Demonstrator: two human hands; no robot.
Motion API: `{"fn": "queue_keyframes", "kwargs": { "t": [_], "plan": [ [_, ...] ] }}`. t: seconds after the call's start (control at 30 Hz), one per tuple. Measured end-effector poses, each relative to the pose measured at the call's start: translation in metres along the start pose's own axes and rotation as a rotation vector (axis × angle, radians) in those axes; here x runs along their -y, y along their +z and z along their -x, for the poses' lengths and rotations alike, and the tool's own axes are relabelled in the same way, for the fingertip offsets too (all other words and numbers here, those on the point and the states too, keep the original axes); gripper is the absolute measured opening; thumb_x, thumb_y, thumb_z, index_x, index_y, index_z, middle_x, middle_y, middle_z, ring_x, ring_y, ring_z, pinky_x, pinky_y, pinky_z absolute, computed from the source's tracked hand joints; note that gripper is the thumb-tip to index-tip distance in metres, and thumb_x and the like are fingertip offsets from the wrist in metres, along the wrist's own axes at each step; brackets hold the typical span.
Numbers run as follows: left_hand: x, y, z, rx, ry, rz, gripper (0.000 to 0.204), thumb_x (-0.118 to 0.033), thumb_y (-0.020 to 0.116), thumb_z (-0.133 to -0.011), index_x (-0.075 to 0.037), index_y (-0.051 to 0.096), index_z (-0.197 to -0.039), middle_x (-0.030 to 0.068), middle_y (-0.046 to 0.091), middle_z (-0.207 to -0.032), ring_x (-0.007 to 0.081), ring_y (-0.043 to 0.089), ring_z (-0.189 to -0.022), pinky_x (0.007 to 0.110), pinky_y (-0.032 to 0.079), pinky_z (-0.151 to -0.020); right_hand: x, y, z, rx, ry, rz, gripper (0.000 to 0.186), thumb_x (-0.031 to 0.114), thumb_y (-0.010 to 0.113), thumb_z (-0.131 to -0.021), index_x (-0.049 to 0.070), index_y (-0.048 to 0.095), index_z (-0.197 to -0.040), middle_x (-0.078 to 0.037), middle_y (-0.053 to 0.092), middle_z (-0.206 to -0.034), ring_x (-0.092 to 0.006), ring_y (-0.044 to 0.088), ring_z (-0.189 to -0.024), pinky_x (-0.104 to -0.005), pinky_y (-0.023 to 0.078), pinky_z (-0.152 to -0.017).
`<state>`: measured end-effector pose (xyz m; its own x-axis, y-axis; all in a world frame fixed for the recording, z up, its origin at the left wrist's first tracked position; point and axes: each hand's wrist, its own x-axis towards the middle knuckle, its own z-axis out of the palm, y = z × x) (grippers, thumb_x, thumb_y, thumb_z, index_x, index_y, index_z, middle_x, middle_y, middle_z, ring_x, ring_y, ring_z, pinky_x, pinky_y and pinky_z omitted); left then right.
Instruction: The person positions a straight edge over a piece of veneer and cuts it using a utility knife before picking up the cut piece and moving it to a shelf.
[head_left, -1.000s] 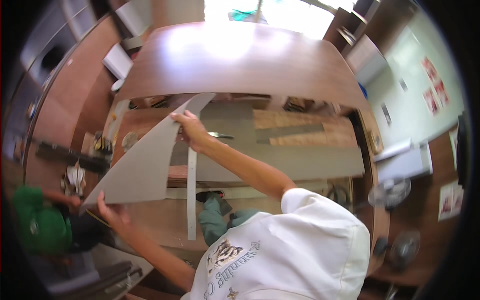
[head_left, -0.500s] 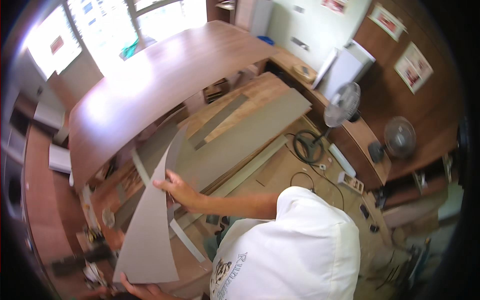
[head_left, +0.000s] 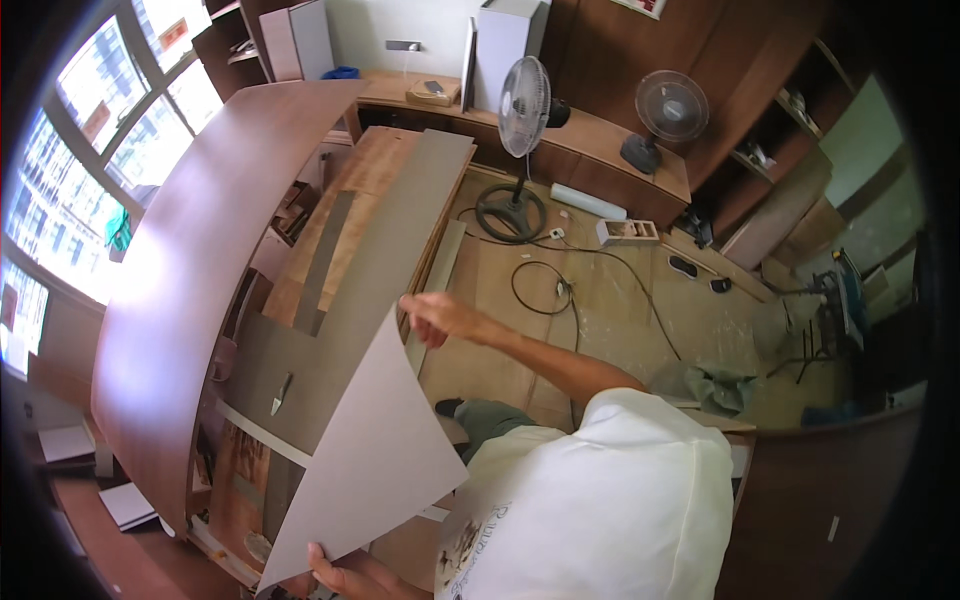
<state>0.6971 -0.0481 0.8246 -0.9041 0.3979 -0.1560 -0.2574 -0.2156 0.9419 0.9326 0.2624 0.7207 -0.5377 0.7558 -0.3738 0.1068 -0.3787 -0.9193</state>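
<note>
A thin, flexible light-grey sheet (head_left: 375,440) is held bent and tilted in front of my chest. My right hand (head_left: 437,318) is closed on its far top corner. At its near lower edge my left hand (head_left: 345,574) grips the sheet, thumb on the upper face and fingers hidden beneath. Under and beyond the sheet lies a long grey-brown board (head_left: 375,240) on a low wood-topped bench (head_left: 375,160). A small scraper-like tool (head_left: 281,394) with a pale blade rests on the board, left of the sheet.
A large glossy brown panel (head_left: 190,230) stretches along the left. A standing fan (head_left: 525,105) and a smaller fan (head_left: 668,110) stand at the far side. Cable (head_left: 545,290) loops over the floor near a small wooden box (head_left: 627,232). Narrow grey strips (head_left: 325,260) lie on the bench.
The view has swung to the right. My right hand has shifted from the sheet's side edge to its far corner. The sheet has turned more face-up, and the scraper-like tool now shows.
</note>
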Motion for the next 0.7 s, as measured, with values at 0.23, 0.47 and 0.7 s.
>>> {"fn": "queue_keyframes", "kwargs": {
  "t": [0.23,0.47,0.7],
  "plan": [
    [0.03,0.001,-0.019,0.332,-0.266,-0.02,0.046,-0.027,0.068,-0.092,0.001,0.055,-0.127,0.0151,0.061,-0.125,0.0261,0.061,-0.116,0.04,0.053,-0.097,0.125,0.01,0.116,0.132,-0.451,0.538,0.043,0.047,0.072,-0.094,0.006,0.063,-0.101,-0.004,0.067,-0.085,-0.0166,0.068,-0.079,-0.0308,0.055,-0.071],
    [0.062,0.054,0.027,0.516,-0.333,0.011,0.046,-0.02,0.063,-0.096,0.001,0.052,-0.135,0.017,0.054,-0.131,0.0235,0.051,-0.129,0.04,0.046,-0.105,0.122,0.055,0.155,0.612,-0.631,0.909,0.067,0.059,0.067,-0.088,0.003,0.062,-0.124,-0.018,0.07,-0.1,-0.0359,0.069,-0.097,-0.0469,0.055,-0.082],
    [0.107,0.128,0.066,0.522,-0.527,0.007,0.021,-0.014,0.062,-0.098,-0.004,0.053,-0.114,0.0093,0.055,-0.115,0.0211,0.055,-0.111,0.041,0.049,-0.094,0.092,0.007,0.165,0.677,-0.633,1.268,0.059,0.047,0.074,-0.079,-0.001,0.064,-0.112,-0.019,0.07,-0.094,-0.0378,0.07,-0.093,-0.0491,0.056,-0.077]
  ]
}}
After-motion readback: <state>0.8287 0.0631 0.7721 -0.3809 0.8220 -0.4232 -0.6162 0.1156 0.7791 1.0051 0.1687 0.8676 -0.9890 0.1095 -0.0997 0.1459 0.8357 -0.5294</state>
